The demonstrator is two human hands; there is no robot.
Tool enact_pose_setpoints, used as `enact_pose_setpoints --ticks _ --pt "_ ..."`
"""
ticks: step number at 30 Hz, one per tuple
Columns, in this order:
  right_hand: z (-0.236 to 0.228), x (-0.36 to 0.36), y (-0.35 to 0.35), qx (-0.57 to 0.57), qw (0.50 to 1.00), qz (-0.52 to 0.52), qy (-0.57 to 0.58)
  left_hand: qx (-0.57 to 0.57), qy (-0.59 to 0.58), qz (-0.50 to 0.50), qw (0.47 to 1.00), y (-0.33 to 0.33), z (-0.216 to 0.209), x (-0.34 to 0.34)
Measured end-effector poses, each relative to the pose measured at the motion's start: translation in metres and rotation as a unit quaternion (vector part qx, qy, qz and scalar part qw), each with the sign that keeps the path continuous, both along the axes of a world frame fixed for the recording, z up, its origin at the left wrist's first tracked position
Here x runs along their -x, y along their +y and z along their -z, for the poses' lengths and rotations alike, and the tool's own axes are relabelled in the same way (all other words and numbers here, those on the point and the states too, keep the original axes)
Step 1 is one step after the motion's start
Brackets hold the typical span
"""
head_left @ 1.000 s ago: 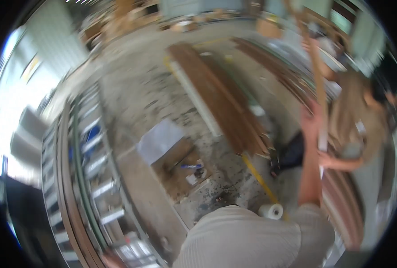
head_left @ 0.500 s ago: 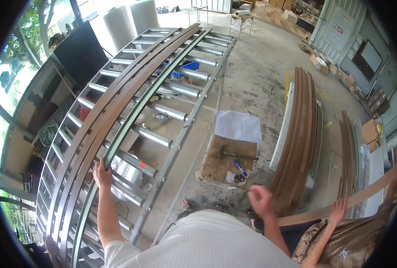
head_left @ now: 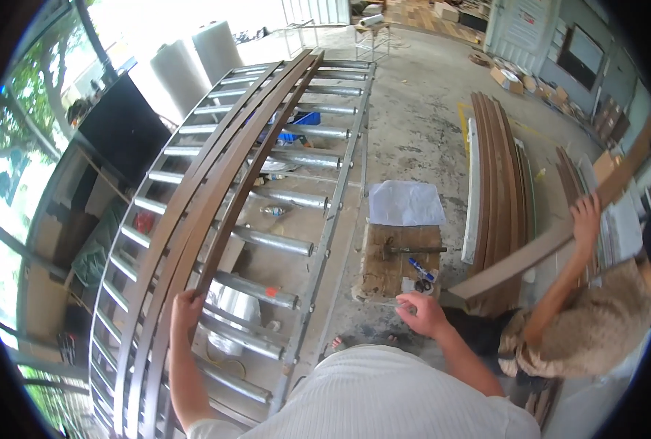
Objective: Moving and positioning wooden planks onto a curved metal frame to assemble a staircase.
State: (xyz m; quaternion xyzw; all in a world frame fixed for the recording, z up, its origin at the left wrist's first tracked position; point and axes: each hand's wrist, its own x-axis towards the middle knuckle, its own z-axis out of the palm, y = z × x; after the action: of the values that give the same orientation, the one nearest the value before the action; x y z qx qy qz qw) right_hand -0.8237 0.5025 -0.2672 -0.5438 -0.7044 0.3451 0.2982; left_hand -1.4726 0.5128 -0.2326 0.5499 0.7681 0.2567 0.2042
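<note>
My left hand (head_left: 186,309) is closed round the edge of a long brown plank (head_left: 228,222), the rightmost of several lying lengthwise on a roller conveyor (head_left: 307,301). The plank stands tilted on its edge, its brown side showing. Two or three more brown planks (head_left: 193,196) lie close together on its left. My right hand (head_left: 423,314) hovers in front of my body with nothing in it, fingers loosely curled and thumb apart. Just beyond it, a pair of scissors (head_left: 423,286) and a blue-and-white marker-like tool (head_left: 421,269) rest on a cardboard-covered stand (head_left: 384,265).
A hammer-like tool (head_left: 417,250) and a white sheet (head_left: 407,203) lie on the stand. To the right, a co-worker (head_left: 596,314) holds another brown plank (head_left: 515,260). Behind that are stacked planks (head_left: 497,175). A blue crate (head_left: 300,126) sits beneath the rollers.
The plank at my left hand has turned from its green side to its brown side. My right hand's thumb has opened out. The co-worker's plank has swung up and across.
</note>
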Motion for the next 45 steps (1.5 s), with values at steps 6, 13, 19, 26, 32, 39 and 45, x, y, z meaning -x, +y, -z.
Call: enact_pose_setpoints --ticks 6,13,19,26,32,39,45 --pt "0.016 0.038 -0.011 0.001 1.0 -0.017 0.001 -0.02 0.064 -0.018 0.998 0.004 0.017 -0.009" --pt "0.028 0.07 -0.02 0.013 0.998 -0.051 -0.018 0.004 0.06 -0.054 0.997 0.009 0.015 -0.011" --pt "0.026 0.074 -0.011 0.006 0.999 -0.037 -0.007 -0.045 0.049 -0.032 0.997 0.005 0.004 -0.014" --pt "0.015 0.081 0.001 -0.001 0.999 -0.035 -0.002 -0.065 0.059 -0.029 0.996 0.014 -0.011 0.006" --pt "0.019 0.082 0.005 -0.002 0.999 -0.05 -0.016 -0.015 -0.111 -0.029 0.993 0.025 0.005 0.021" --pt "0.034 0.081 0.0 0.013 0.999 -0.038 -0.028 0.132 -0.405 0.062 0.903 0.029 0.033 0.036" --pt "0.035 0.077 -0.007 0.025 0.998 -0.04 -0.044 0.182 -0.32 0.06 0.928 0.037 0.031 0.038"
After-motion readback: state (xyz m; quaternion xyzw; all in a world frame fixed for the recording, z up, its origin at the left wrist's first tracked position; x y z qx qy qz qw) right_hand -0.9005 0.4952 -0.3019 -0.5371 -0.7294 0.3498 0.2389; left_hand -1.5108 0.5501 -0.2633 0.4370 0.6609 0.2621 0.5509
